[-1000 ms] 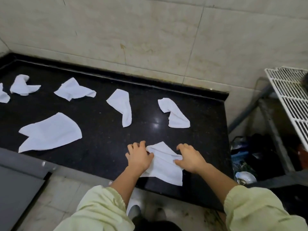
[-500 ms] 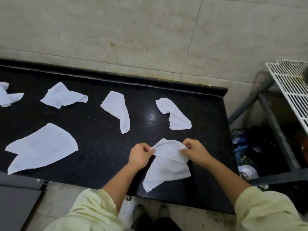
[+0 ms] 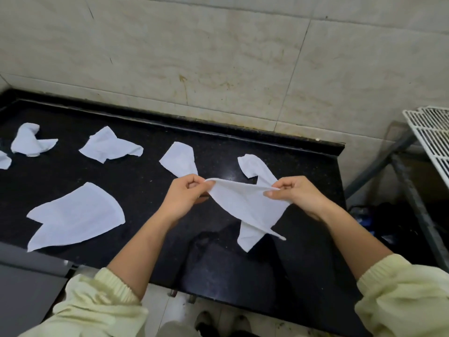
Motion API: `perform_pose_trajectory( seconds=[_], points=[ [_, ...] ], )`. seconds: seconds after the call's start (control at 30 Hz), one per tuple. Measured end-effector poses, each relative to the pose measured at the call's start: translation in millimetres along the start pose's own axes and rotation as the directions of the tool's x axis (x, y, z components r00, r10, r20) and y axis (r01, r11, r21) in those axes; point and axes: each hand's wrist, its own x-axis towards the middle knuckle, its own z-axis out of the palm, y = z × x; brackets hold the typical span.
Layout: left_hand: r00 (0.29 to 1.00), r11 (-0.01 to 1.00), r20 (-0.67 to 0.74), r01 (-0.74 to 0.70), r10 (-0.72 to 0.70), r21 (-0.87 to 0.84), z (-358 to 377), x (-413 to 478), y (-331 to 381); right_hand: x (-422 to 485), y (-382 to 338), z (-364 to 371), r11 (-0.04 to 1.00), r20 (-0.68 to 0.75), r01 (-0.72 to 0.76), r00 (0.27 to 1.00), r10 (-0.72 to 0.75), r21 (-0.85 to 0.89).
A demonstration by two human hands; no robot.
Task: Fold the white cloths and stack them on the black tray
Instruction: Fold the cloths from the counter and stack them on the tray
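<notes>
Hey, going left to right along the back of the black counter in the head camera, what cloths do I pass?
Cloth cut off at the frame edge → crumpled cloth → spread, creased cloth → narrow cloth → curled cloth, partly hidden behind the held cloth.

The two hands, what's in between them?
In the head view, a white cloth stretches between the left hand and the right hand. Each pinches an upper corner, holding it above the black counter, the rest hanging down.
</notes>
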Motion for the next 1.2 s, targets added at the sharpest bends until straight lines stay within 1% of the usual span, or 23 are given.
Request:
perform_pose_trajectory(
  seconds=[0.1,0.23,0.3,0.37,0.47,0.6,0.73,0.83,0.93,1.0,1.1,1.2],
  points=[
    [0.998,0.997,-0.032,-0.050,0.049,-0.060,-7,5,13,7,-13,-5,0.997,-0.033,0.027,0.999,-0.024,0.077],
    [0.995,0.993,-0.040,-0.097,0.094,-0.066,-16,11,18,11,-21,-12,0.985,-0.067,0.064,0.996,-0.054,0.162],
    [0.995,0.994,-0.023,-0.097,0.096,-0.057,-23,13,16,10,-20,-14,0.979,-0.068,0.071,0.996,-0.059,0.192],
    [0.996,0.996,0.043,-0.074,0.076,-0.046,-30,12,12,7,-16,-16,0.975,-0.051,0.060,0.997,-0.050,0.215],
    [0.987,0.999,0.160,0.014,-0.008,-0.039,-37,6,-1,0,-2,-16,0.971,0.044,-0.006,0.999,-0.005,0.240],
    [0.951,0.993,0.288,0.102,-0.113,0.054,-43,-8,-28,-12,25,-13,0.955,0.233,-0.176,0.965,0.119,0.240],
    [0.869,0.966,0.424,0.251,-0.254,0.064,-42,-22,-55,-26,55,0,0.941,0.349,-0.311,0.903,0.250,0.130],
    [0.793,0.923,0.482,0.372,-0.373,0.102,-39,-30,-76,-36,78,12,0.910,0.410,-0.412,0.838,0.359,0.046],
    [0.739,0.871,0.470,0.458,-0.483,0.175,-37,-37,-94,-40,98,22,0.878,0.421,-0.477,0.789,0.447,-0.037],
    [0.736,0.857,0.446,0.483,-0.509,0.180,-35,-39,-100,-39,106,26,0.869,0.405,-0.491,0.785,0.469,-0.055],
    [0.792,0.870,0.360,0.459,-0.493,0.181,-32,-36,-98,-29,110,27,0.881,0.333,-0.473,0.829,0.449,-0.012],
    [0.839,0.882,0.275,0.431,-0.469,0.189,-30,-25,-95,-13,106,27,0.916,0.183,-0.400,0.902,0.392,0.012]
  ],
)
